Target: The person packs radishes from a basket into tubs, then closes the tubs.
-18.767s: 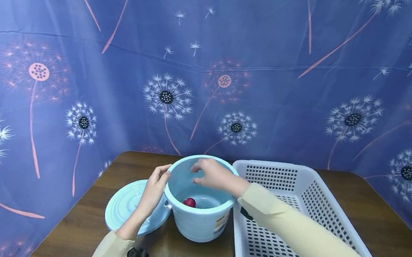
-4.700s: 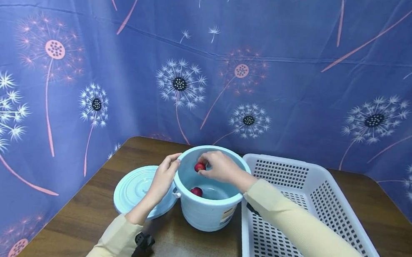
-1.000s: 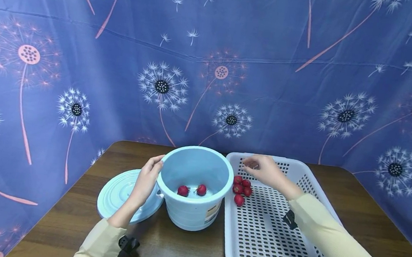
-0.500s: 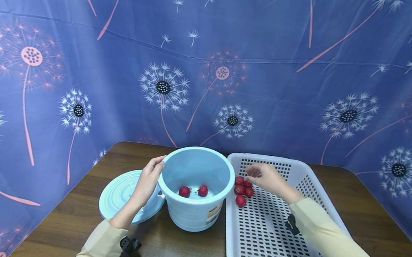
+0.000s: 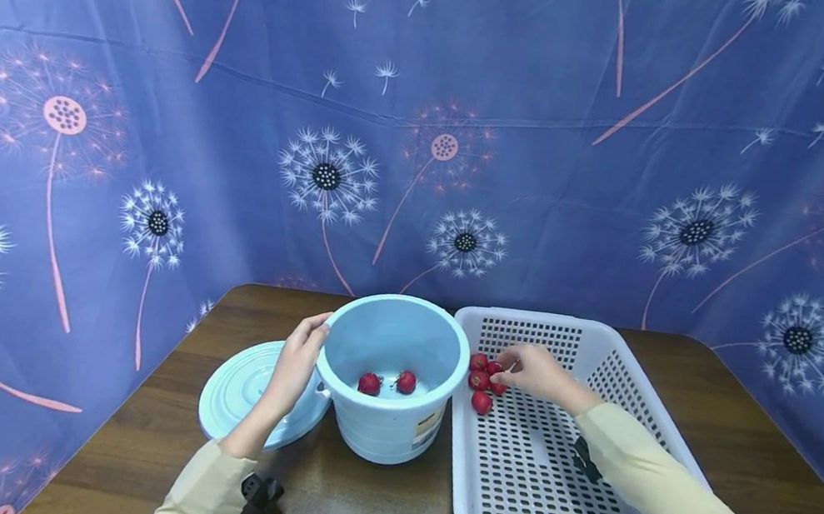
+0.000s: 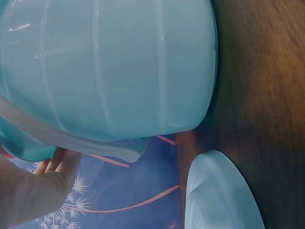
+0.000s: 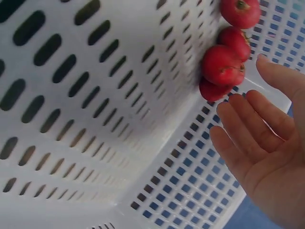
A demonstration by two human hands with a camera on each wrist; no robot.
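Your left hand holds the bucket by its rim, and your half-open, empty right hand is just beside the basket's red fruits, which look light, firm and slippery, so pinch one softly round its fat middle.

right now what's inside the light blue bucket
Two small red fruits lie apart on the bottom of the bucket. Its near side covers the closest part of the bottom, so I can't tell what is there.
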